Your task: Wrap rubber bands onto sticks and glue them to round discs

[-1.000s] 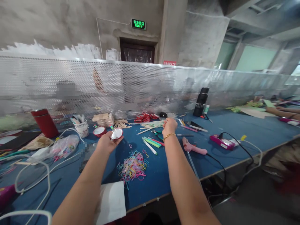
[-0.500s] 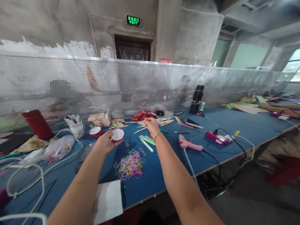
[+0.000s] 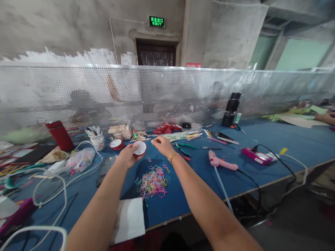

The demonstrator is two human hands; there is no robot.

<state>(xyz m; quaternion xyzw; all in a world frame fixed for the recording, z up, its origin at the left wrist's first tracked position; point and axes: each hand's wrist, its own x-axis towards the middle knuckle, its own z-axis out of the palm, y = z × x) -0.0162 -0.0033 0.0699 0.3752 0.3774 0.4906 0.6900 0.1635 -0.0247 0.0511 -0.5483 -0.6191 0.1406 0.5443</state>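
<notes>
My left hand point(image 3: 127, 156) grips a small round red cup point(image 3: 140, 149) with a white inside, tilted so its opening faces me. Just right of it, my right hand point(image 3: 162, 145) has fingers pinched together, apart from the cup; anything between them is too small to make out. Below both hands lies a loose pile of colourful rubber bands point(image 3: 153, 183). A second red cup point(image 3: 116, 144) stands left of the held one. Teal-handled pliers point(image 3: 183, 148) lie beyond my right wrist.
A pink glue gun point(image 3: 222, 163) with a cord and a purple power strip point(image 3: 256, 156) lie at right. A black bottle point(image 3: 230, 109) and red bottle point(image 3: 60, 136) stand at the back. Wooden sticks, markers, a pen cup point(image 3: 97, 141) and white cables point(image 3: 65, 190) surround the area.
My right hand has come down and left, closer to the held cup. Its wrist now covers the green and white markers. The view has turned slightly left.
</notes>
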